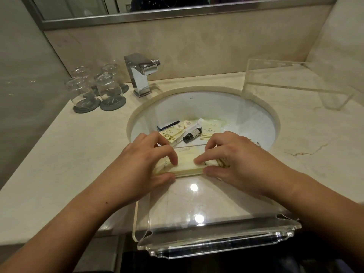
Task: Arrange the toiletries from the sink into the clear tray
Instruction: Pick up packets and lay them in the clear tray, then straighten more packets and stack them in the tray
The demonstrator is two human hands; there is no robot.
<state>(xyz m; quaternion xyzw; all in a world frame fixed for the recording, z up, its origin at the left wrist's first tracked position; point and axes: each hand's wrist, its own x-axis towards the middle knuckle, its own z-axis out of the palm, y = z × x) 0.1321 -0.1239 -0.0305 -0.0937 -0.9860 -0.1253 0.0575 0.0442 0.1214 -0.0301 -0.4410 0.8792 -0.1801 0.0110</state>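
Clock bearings are taken about the clear tray, with 12 o'clock pointing away from the person.

Clear tray (197, 203): set on the marble countertop (59, 154). Its 6 o'clock end overhangs the counter's front edge and its 12 o'clock end lies at the near rim of the sink (246, 115).

Stack of cream packets (189, 166): found inside the tray at its 12 o'clock end, lying flat with the long side running 9 to 3 o'clock. Whether it rests on the tray floor or is held just above it cannot be told.

Left hand (145, 160): applied to the 9 o'clock end of the stack. The thumb is set against the near edge and the fingers are curled over the top, so the stack is pinched.

Right hand (234, 158): applied likewise to the 3 o'clock end, with the thumb at the near edge, the fingers curled and the forefinger pressed on the top packet.

Items noted in the sink basin, at 12 o'clock:
- a dark-handled razor (168, 126) towards 11 o'clock
- a round soap (185, 125) just beside it
- a small dark bottle (192, 134) lying on its side, cap towards the person
- loose cream packets (210, 129) on either side of the bottle

On the counter:
- At 11 o'clock, a chrome faucet (141, 73) is recorded.
- At 10 o'clock, upturned glasses (107, 88) are seen on grey coasters (113, 104).
- At 2 o'clock, an acrylic stand (295, 83) is seen.
- A mirror (78, 6) is mounted on the wall at 12 o'clock.
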